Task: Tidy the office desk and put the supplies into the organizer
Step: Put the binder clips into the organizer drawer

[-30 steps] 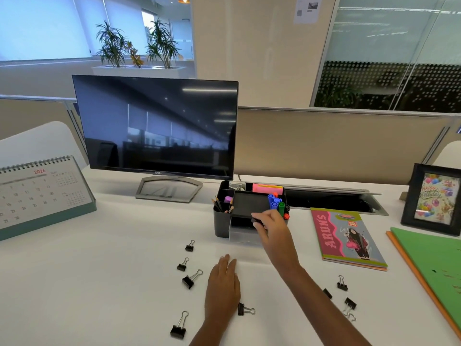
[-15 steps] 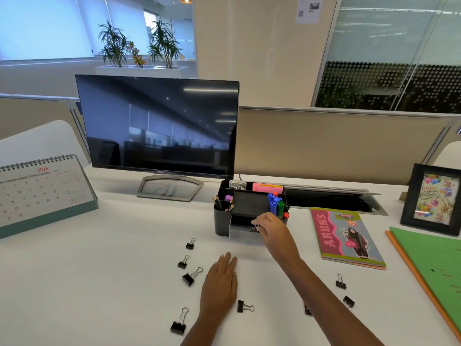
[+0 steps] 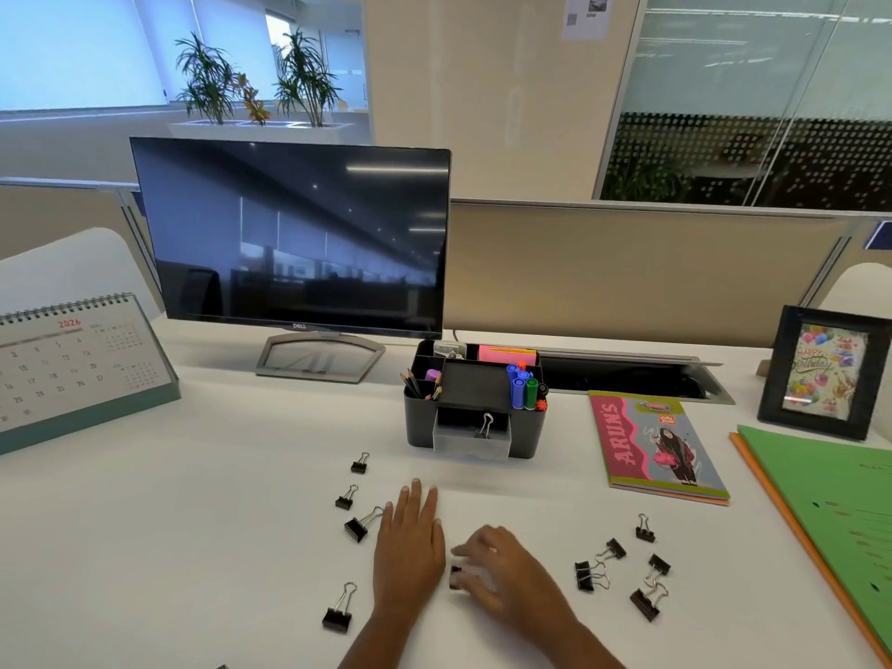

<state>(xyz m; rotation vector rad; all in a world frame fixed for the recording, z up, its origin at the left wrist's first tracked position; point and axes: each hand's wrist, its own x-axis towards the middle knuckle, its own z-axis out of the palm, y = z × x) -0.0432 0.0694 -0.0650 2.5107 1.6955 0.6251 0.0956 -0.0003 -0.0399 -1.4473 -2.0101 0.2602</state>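
One binder clip (image 3: 485, 424) sits in the organizer's (image 3: 420, 427) pulled-out clear drawer (image 3: 470, 446), loose clips (image 3: 338, 615) lie scattered on the counter (image 3: 193, 548) awaiting collection; left hand (image 3: 410, 548) flat, fingers straight, likely bracing; right hand (image 3: 502, 579), blurred, fingers curled over the nearest clip (image 3: 455, 577), apparently pinching it.

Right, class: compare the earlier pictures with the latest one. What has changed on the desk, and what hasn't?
The right hand dropped its binder clip into the clear drawer, then drew back to the desk, where its fingers curl round a loose clip beside the left hand. The left hand stayed flat; the other clips stayed put.
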